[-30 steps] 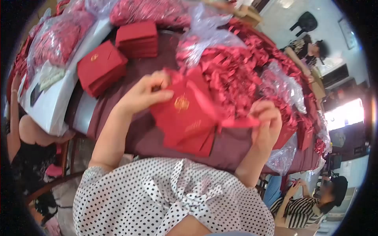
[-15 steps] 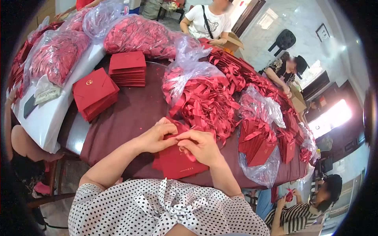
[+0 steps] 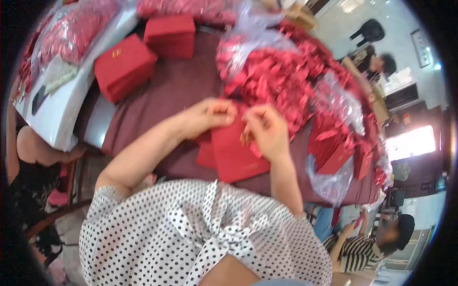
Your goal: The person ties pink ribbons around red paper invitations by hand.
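Observation:
A red paper gift bag (image 3: 238, 157) with faint small print lies in front of me, with more red paper under its left side. My left hand (image 3: 212, 116) is closed at the bag's upper edge, fingertips pinched on red ribbon. To its right, my right hand (image 3: 268, 129) is also closed, thumb and fingers pinching the ribbon (image 3: 255, 149), a piece of which hangs below them. Blur hides exactly how the ribbon runs between my fingertips. Just beyond my hands lies a big heap of red ribbons (image 3: 274, 86), partly in clear plastic.
Two stacks of folded red bags stand at the back left, one nearer (image 3: 123, 66) and one farther (image 3: 170, 35). Ribboned bags (image 3: 334, 155) lie on plastic at the right. A person in a striped top (image 3: 360, 250) sits at lower right; another person's arm is at left.
The view has shifted, so the table's things sit higher and farther right. My hands have drawn slightly apart, both still pinching. Blur has increased.

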`<state>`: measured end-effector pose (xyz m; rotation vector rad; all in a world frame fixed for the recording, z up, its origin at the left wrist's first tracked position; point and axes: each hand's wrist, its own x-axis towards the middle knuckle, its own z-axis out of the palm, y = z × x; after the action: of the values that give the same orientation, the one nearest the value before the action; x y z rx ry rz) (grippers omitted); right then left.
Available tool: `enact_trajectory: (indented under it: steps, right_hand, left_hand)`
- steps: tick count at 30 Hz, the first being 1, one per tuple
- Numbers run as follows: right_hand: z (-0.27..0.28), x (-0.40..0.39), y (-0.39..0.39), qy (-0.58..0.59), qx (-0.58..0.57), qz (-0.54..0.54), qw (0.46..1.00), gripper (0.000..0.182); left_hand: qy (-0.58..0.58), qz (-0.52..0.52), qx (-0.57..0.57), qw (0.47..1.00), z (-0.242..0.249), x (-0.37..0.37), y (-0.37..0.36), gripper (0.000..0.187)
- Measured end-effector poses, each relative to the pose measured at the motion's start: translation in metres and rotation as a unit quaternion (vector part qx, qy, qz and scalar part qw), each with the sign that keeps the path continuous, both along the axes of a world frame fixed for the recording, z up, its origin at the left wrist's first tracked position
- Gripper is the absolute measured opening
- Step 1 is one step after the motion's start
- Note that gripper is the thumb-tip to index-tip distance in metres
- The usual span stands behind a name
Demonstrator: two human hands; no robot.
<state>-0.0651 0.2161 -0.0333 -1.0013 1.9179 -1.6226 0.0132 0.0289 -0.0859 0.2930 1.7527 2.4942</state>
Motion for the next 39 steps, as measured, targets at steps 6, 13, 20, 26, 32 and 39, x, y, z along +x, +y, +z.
enact_trajectory:
  steps: [6,13,20,26,32,39]
  right_hand:
    - [-0.015,-0.011,0.005,0.068,-0.005,-0.016,0.998,0.012]
    - [-0.014,-0.01,0.003,0.105,0.043,-0.031,0.993,0.012]
    - [0.001,-0.001,0.007,0.116,0.046,-0.02,0.992,0.008]
    - [-0.006,0.001,-0.002,0.219,0.041,0.006,0.975,0.007]
    - [-0.005,0.006,-0.01,0.239,0.046,-0.014,0.97,0.009]
    - [0.003,0.009,-0.012,0.307,0.039,-0.003,0.951,0.01]
  left_hand:
    - [-0.093,-0.041,0.099,0.99,-0.001,-0.001,-0.004,0.021]
    - [-0.124,-0.016,0.105,0.987,0.001,0.0,-0.005,0.025]
    - [-0.097,-0.003,0.108,0.989,-0.004,-0.002,-0.004,0.019]
    - [-0.068,0.044,-0.003,0.997,-0.003,-0.001,-0.001,0.017]
    - [0.044,0.092,-0.17,0.98,-0.003,-0.003,-0.004,0.021]
    - [0.195,0.165,-0.319,0.913,-0.001,-0.002,-0.003,0.019]
